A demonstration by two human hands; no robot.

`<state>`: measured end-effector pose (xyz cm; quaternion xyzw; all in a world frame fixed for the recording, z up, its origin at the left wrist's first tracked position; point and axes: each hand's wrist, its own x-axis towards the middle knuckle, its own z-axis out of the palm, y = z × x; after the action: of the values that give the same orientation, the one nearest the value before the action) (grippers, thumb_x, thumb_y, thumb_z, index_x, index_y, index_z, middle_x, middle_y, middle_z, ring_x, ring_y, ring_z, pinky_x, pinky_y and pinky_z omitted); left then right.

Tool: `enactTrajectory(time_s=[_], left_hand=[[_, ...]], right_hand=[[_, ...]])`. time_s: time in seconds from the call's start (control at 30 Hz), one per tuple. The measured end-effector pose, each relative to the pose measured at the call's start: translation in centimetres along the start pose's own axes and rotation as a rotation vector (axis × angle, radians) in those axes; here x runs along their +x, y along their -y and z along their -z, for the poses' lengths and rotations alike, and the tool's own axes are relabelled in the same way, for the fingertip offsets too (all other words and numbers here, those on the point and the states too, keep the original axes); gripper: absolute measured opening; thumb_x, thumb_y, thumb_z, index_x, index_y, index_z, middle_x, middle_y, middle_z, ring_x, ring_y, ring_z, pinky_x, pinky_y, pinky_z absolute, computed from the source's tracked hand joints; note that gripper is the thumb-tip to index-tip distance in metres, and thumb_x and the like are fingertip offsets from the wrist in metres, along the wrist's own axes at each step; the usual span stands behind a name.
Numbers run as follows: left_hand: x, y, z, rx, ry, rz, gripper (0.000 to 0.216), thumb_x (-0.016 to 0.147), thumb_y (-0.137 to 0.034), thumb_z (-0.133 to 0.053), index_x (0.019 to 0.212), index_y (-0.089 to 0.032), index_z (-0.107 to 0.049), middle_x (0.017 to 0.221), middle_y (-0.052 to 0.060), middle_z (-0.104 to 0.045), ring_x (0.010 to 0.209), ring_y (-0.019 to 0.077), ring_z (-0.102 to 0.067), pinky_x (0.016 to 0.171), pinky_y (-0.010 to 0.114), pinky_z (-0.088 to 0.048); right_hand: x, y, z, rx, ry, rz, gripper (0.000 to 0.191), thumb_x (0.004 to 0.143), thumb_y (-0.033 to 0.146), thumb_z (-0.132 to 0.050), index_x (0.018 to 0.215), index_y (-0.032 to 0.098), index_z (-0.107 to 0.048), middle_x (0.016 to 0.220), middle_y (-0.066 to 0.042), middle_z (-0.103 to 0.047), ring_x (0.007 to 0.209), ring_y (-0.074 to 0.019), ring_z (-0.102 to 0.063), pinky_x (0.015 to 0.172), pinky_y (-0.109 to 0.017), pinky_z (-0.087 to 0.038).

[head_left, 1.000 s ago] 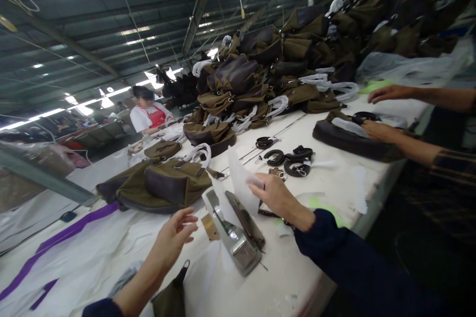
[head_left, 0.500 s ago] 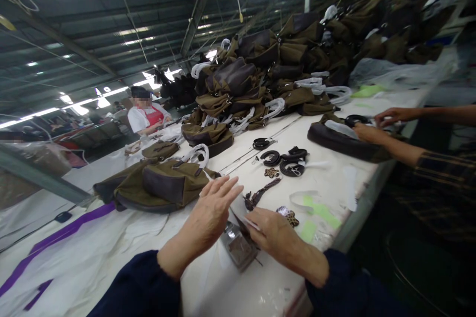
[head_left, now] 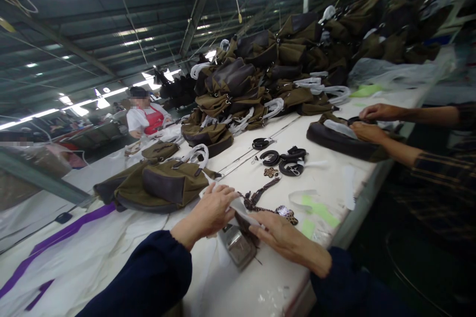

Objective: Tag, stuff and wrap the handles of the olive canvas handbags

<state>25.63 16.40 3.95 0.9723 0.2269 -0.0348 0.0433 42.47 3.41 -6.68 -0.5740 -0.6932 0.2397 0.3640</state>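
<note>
My left hand [head_left: 211, 210] is closed on a thin white sheet [head_left: 240, 204], its fingers bent over the left side. At the opposite edge, my right hand [head_left: 280, 233] pinches the same sheet between thumb and fingers. Just below, between both hands, a small grey box [head_left: 238, 246] with a shiny top rests on the table. Beyond my fingers lies a dark braided cord [head_left: 260, 193], with flower-shaped leopard-print tags [head_left: 286, 214] near its ends. An olive bag [head_left: 163, 185] with dark leather panels lies to the left of my left hand.
Coiled black straps [head_left: 292, 163] lie ahead on the white table [head_left: 208, 282]. Green paper pieces [head_left: 322, 210] are at right. A large heap of olive bags [head_left: 238, 79] stands behind. A co-worker's hands [head_left: 372, 131] handle another bag [head_left: 330, 138]; a person in a red apron [head_left: 153, 120] is farther back.
My left hand has come down from a raised, spread pose and bent its fingers over the white sheet. My right hand keeps its pinch, slightly shifted. The co-worker's far hand has moved left.
</note>
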Motion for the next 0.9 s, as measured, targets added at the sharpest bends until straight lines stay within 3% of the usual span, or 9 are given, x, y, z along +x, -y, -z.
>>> enactTrajectory(time_s=[0.13,0.23,0.37,0.43,0.5,0.6,0.67,0.8,0.9], left_hand=[[0.6,0.2,0.3,-0.008,-0.083,0.023,0.049,0.086,-0.018,-0.050,0.135,-0.019,-0.052,0.142,0.012,-0.053,0.132,0.0274,-0.045,0.116,0.052,-0.023],[0.4,0.8,0.9,-0.091,-0.045,0.026,0.055,0.081,-0.015,-0.051,0.136,-0.021,-0.052,0.142,0.010,-0.052,0.134,0.0274,-0.043,0.117,0.052,-0.022],[-1.3,2.4,2.5,-0.317,-0.084,0.056,0.061,0.076,-0.012,-0.050,0.136,-0.022,-0.049,0.144,0.008,-0.050,0.134,0.0239,-0.042,0.116,0.043,-0.028],[-2.6,3.8,3.0,-0.412,-0.160,0.132,0.047,0.079,-0.017,-0.050,0.125,-0.020,-0.056,0.133,0.008,-0.058,0.124,0.0225,-0.050,0.110,0.038,-0.035],[-4.1,5.7,2.7,-0.453,-0.215,0.276,0.029,0.081,-0.023,-0.050,0.107,-0.018,-0.062,0.110,0.006,-0.067,0.103,0.0209,-0.060,0.094,0.033,-0.045],[-6.4,8.8,0.5,-0.451,-0.210,0.484,0.014,0.080,-0.023,-0.051,0.082,-0.016,-0.063,0.075,0.002,-0.065,0.071,0.0173,-0.059,0.065,0.028,-0.044],[-7.5,10.2,-1.8,-0.446,-0.177,0.555,0.011,0.076,-0.017,-0.053,0.075,-0.015,-0.063,0.066,0.000,-0.062,0.063,0.0158,-0.056,0.058,0.026,-0.039],[-7.9,11.0,-6.2,-0.452,-0.096,0.598,0.006,0.076,-0.011,-0.062,0.073,-0.015,-0.065,0.070,0.000,-0.064,0.067,0.0140,-0.058,0.065,0.026,-0.043],[-6.8,10.9,-8.8,-0.429,-0.077,0.648,0.011,0.082,-0.022,-0.068,0.076,-0.014,-0.063,0.076,0.000,-0.064,0.074,0.0147,-0.060,0.074,0.031,-0.049]], right_hand=[[0.6,-0.4,-0.1,-0.075,-0.094,-0.089,0.030,0.100,0.030,-0.040,0.113,0.022,-0.066,0.098,-0.006,-0.071,0.093,-0.0227,-0.066,0.085,-0.033,-0.048],[0.3,-0.1,0.1,-0.079,-0.076,-0.066,0.033,0.097,0.030,-0.047,0.126,0.021,-0.061,0.111,-0.008,-0.070,0.103,-0.0232,-0.065,0.093,-0.035,-0.048],[-0.7,0.8,0.8,-0.089,-0.003,0.004,0.056,0.086,0.033,-0.067,0.139,0.022,-0.052,0.135,-0.011,-0.058,0.123,-0.0252,-0.055,0.108,-0.039,-0.042],[-1.2,0.9,1.2,-0.078,0.039,0.005,0.065,0.082,0.036,-0.073,0.141,0.026,-0.049,0.139,-0.009,-0.054,0.127,-0.0256,-0.051,0.110,-0.039,-0.041],[-1.6,0.6,1.6,-0.058,0.059,0.001,0.069,0.081,0.039,-0.073,0.144,0.029,-0.046,0.142,-0.007,-0.052,0.130,-0.0257,-0.049,0.112,-0.040,-0.040],[-2.1,-0.3,1.7,-0.035,0.084,0.002,0.070,0.082,0.046,-0.070,0.145,0.032,-0.043,0.145,-0.006,-0.049,0.133,-0.0269,-0.047,0.114,-0.043,-0.038],[-2.3,-1.0,1.7,-0.032,0.085,-0.004,0.069,0.083,0.048,-0.069,0.146,0.033,-0.043,0.146,-0.007,-0.048,0.132,-0.0273,-0.047,0.113,-0.044,-0.039],[-2.9,-1.5,1.4,-0.004,-0.014,-0.041,0.058,0.088,0.046,-0.063,0.142,0.032,-0.048,0.143,-0.007,-0.051,0.127,-0.0257,-0.052,0.102,-0.039,-0.050],[-3.6,-1.3,1.1,-0.016,-0.180,-0.062,0.047,0.088,0.046,-0.062,0.131,0.029,-0.058,0.132,-0.007,-0.060,0.108,-0.0231,-0.063,0.084,-0.031,-0.059]])
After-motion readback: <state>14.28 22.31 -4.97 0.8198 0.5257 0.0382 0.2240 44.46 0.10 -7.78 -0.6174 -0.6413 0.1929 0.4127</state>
